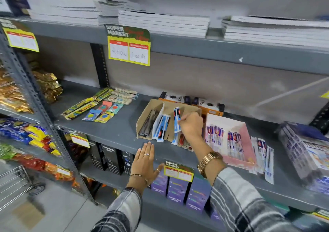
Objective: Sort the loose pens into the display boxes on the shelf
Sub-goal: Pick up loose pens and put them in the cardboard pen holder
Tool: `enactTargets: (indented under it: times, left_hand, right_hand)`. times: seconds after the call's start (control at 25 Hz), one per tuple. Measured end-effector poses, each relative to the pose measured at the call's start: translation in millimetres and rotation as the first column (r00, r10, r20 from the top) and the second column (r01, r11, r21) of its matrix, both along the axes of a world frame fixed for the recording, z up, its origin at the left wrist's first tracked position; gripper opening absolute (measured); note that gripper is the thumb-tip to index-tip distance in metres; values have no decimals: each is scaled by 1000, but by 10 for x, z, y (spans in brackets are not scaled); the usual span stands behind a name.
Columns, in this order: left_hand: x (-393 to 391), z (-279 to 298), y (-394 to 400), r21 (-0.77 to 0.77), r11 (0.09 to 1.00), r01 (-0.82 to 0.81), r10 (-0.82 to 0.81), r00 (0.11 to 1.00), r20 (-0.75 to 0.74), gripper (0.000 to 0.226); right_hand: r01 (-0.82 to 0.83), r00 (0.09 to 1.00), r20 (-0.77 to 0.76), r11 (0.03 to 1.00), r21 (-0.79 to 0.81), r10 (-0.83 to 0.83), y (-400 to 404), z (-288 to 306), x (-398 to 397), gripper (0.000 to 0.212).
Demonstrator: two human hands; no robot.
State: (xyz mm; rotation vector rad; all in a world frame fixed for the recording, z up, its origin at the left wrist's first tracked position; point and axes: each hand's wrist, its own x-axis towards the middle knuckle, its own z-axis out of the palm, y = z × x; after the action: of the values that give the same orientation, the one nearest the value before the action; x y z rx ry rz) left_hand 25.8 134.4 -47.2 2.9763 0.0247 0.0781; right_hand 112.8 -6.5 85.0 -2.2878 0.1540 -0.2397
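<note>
A brown cardboard display box lies on the grey shelf, split into compartments with dark pens at the left and blue-and-white packed pens in the middle. My right hand is over the box, shut on a blue-and-white packed pen that stands tilted above the middle compartment. My left hand hovers flat and open at the shelf's front edge, holding nothing. To the right, a pink display box holds purple-and-white packed pens, with several loose packed pens lying beside it.
An orange box lies behind the cardboard box. Stationery packets lie at the left of the shelf, a boxed stack at the right. Notebooks fill the shelf above; purple boxes stand below. A price tag hangs on the edge.
</note>
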Motion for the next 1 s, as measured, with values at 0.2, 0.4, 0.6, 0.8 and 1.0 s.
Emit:
enactTargets:
  times: [0.2,0.4,0.6,0.8,1.0]
  left_hand:
    - [37,-79,33,-23,1000,12,-12,1000,8,84]
    - [35,-107,21,-60,998,15,-14,1000,6,80]
    - [25,-84,29,-84,996,35,-35,999,9,77]
    - [20,-83,14,-58,998,29,-29,1000,5,76]
    - [23,-94,10,-42,999,23,-23,1000,-3,76]
  right_hand:
    - [-91,996,-19,948,-306,90,458,-168,126,25]
    - [-133,989,-105,924,-359,102,580,-313,207,27]
    - [-176,966,-248,897,-406,77,657,-345,305,30]
    - [-175,955,-296,866,-468,33,651,-430,322,29]
    - [-178,961,-274,829,-530,31,658,-472,319,27]
